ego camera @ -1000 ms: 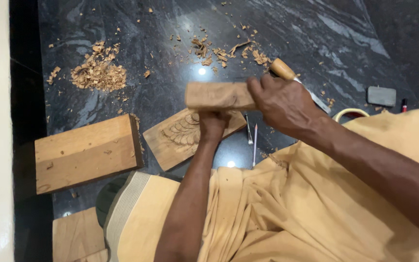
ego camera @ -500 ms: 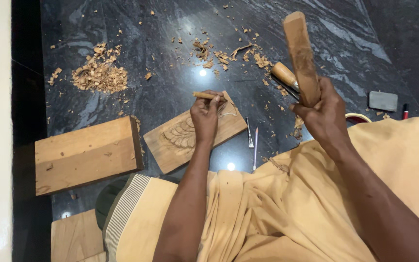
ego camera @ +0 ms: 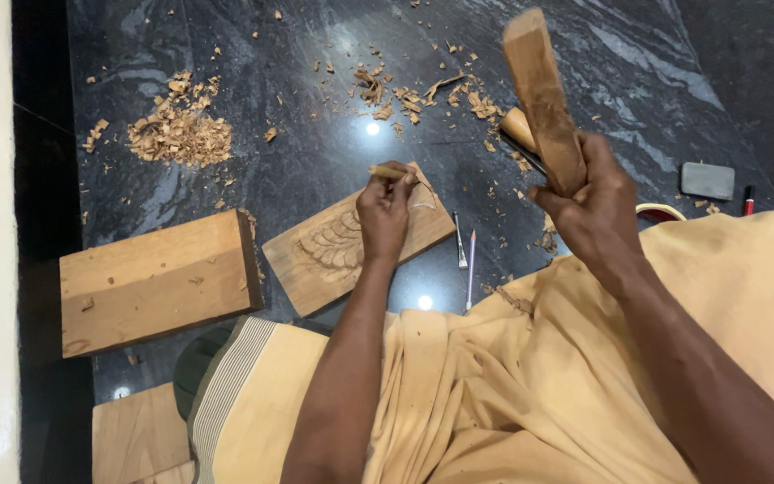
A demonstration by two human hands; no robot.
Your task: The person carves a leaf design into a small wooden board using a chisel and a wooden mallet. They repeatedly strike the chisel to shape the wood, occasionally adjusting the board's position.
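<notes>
Wood lies all about the carved panel, which rests flat on the dark polished stone floor in front of the seated person's cloth-draped lap. Far left of the panel sits a thick plain wooden block, with another board below it at the frame's lower edge, and up-left of the panel a heap of wood shavings is piled. The left hand rests on the panel's upper part, fingers pinched shut around a small wood-handled chisel whose tip meets the surface beside a leaf-like relief cut into the panel. Above the panel more chips are scattered. Just right of the panel two thin pointed tools lie on the floor. Further right, the right hand is closed tight on a long wooden mallet, raised well above the panel. Far right lies a grey rectangular stone.
</notes>
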